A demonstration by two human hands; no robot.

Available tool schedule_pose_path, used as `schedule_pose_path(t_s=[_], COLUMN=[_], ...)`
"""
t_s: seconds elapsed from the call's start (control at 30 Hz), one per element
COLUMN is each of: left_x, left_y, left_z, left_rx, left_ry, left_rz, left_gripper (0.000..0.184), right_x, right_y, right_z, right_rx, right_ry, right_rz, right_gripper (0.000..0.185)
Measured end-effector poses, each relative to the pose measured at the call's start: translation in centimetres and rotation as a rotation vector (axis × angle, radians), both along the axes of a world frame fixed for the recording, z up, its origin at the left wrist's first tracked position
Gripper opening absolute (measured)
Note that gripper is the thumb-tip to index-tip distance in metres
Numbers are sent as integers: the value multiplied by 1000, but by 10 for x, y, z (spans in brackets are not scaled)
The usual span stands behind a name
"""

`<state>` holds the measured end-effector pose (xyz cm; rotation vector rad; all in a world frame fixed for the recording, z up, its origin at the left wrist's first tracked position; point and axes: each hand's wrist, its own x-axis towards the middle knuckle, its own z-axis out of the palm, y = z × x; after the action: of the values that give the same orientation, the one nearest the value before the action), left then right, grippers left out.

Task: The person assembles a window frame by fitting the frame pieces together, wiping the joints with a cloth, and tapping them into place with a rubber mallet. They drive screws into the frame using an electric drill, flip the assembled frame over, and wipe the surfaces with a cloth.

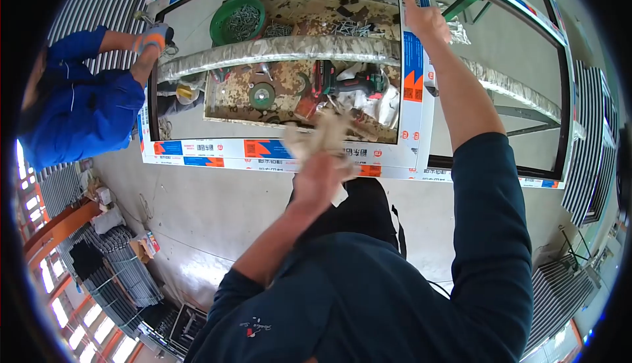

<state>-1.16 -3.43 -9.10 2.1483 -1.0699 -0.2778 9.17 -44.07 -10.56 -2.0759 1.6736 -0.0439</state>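
A pale crumpled rag (324, 136), smeared by motion, is in my left hand (318, 180) over the near rail of a large window frame (230, 151). The frame carries white protective film with blue and orange print. My right hand (431, 26) is closed on the upper part of the frame's middle bar (413, 66), its far fingers hidden. Through the left opening I see a worn metal tray (230, 99) holding a red and black power tool (322, 80), a green disc (262, 95) and loose screws. A green bowl (216, 24) of screws sits at its back left.
A wrapped support bar (283, 48) crosses beneath the frame. At the left, a co-worker in blue (85, 106) has a gloved hand (155, 36) by the frame's corner. Stacked metal profiles (112, 264) stand at lower left, and more profiles (592, 139) at right.
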Motion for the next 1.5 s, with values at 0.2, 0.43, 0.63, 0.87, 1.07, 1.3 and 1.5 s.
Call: schedule_pose_path(t_s=[0.2, 0.43, 0.63, 0.87, 1.07, 1.3, 1.5], left_x=[51, -10, -27, -53, 5, -31, -43], left_y=[2, -51, -30, -61, 61, -3, -44], left_z=[82, 9, 22, 6, 5, -12, 15], left_rx=[-326, -246, -35, -11, 281, -85, 72], left_ry=[1053, 28, -291, -427, -397, -135, -206], left_rz=[439, -49, -208, -234, -174, -369, -449], left_gripper=[23, 25, 46, 35, 12, 15, 18], right_x=[-4, 0, -1, 1, -1, 0, -13], right_y=[0, -2, 2, 4, 4, 5, -2], right_z=[9, 3, 1, 4, 0, 14, 8], right_rx=[71, 42, -23, -60, -70, 42, 94], right_ry=[-18, -2, -10, -7, -5, -5, -12], right_rz=[12, 3, -32, -19, -31, -31, 97], right_gripper=[105, 89, 90, 94, 99, 97, 99])
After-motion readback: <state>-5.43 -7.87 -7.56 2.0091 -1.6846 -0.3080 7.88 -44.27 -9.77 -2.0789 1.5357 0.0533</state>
